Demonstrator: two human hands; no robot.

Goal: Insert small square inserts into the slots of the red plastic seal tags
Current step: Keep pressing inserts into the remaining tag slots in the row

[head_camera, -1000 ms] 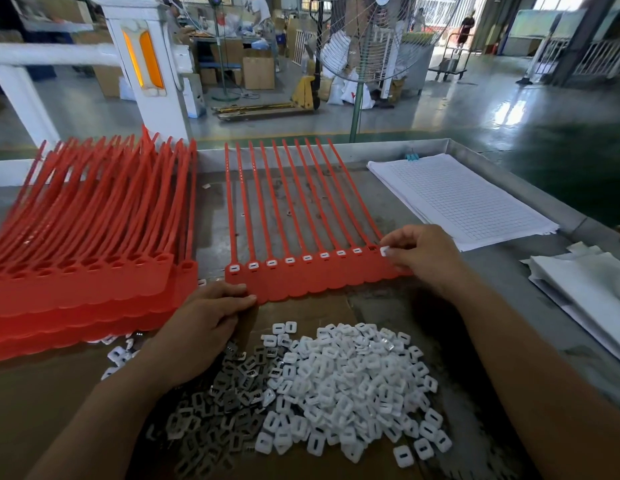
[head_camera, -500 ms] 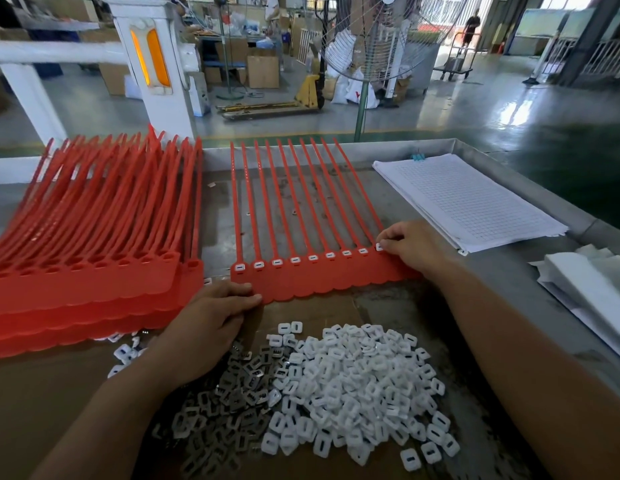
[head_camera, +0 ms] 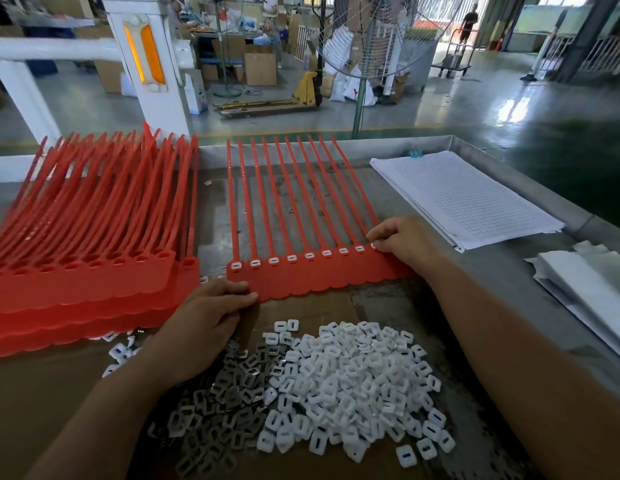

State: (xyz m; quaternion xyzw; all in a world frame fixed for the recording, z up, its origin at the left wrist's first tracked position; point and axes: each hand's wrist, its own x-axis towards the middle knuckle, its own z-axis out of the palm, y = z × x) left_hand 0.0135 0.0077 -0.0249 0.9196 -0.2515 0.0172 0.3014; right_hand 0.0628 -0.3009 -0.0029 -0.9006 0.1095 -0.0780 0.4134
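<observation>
Your R hand [head_camera: 402,242] has crept fwd since a sec ago. Its curled fingertips now pinch the white insert [head_camera: 374,244] down into the end slot of the red tag strip [head_camera: 319,275]. L hand [head_camera: 211,317] hasn't moved: fingers flat, gripping nothing, pinning the strip's near-left corner. Row looks about full, so prob. next strip soon.

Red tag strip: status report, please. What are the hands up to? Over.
Left hand presses red tag strip, near corner. Right hand pinches white insert at end slot. Other slots filled. Nothing blocking.
</observation>
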